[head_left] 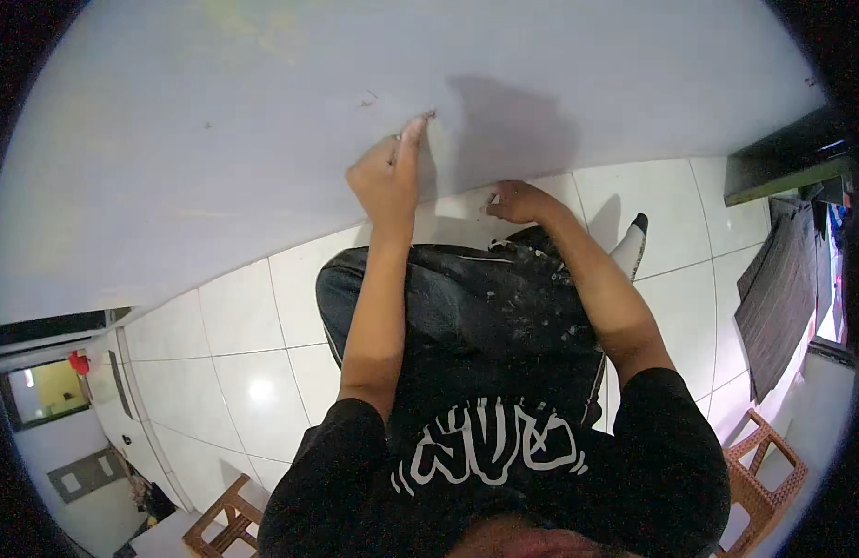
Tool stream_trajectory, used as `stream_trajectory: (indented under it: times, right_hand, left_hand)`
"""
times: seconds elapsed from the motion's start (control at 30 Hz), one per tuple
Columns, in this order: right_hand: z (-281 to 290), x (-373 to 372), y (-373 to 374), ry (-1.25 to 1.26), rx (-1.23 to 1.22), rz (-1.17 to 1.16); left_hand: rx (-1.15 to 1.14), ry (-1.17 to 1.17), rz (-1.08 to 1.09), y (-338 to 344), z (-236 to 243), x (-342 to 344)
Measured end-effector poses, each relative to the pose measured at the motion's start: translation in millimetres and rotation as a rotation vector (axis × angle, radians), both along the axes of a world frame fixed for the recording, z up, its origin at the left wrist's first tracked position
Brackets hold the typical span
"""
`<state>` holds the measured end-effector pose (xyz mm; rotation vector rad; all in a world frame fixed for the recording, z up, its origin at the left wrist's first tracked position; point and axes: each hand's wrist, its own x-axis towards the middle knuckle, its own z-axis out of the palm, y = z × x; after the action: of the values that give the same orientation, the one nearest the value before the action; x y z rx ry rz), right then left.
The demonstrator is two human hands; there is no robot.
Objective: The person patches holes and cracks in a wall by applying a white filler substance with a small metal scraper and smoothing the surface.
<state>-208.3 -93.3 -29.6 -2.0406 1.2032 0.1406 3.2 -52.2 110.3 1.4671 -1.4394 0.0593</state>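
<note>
My left hand (387,172) is raised against the pale wall (243,158), fingers curled and thumb pointing up at a small rough mark (429,113). Its fingers close on something small that I cannot make out. My right hand (513,203) is lower, by the foot of the wall, with curled fingers; what they hold, if anything, is too small to name. Another small scuffed mark (366,102) lies left of the first. I sit on the white tiles in dark, stained trousers (466,307).
Wicker stools (764,465) stand behind me on both sides. At the right, a dark panel (773,288) leans beside a dark ledge (783,149). A doorway (48,381) with a red object (79,362) is at the left. A sock-covered foot (629,246) rests at my right.
</note>
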Motion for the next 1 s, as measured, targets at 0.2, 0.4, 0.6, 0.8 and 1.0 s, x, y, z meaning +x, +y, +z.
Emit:
stream_trajectory:
  times: [0.2, 0.4, 0.6, 0.8, 1.0]
  right_hand:
    - [2.8, 3.5, -0.6, -0.009, -0.009, 0.028]
    - [-1.6, -3.9, -1.7, -0.046, 0.039, -0.006]
    - [13.7, 7.4, 0.7, 0.008, 0.046, 0.013]
    - [-2.3, -3.5, -1.7, -0.018, 0.048, -0.029]
    - [-9.3, -3.4, -2.7, -0.004, -0.026, 0.038]
  left_hand:
    - [0.091, 0.081, -0.035, 2.0, -16.8, -1.5]
    - [-0.028, 0.073, -0.003, -3.7, 10.4, -6.6]
    - [0.107, 0.050, -0.037, -2.0, -15.4, 3.6]
    - [0.169, 0.231, -0.075, 1.7, 4.2, -4.1]
    - [0.054, 0.048, -0.084, -4.8, -13.4, -1.0]
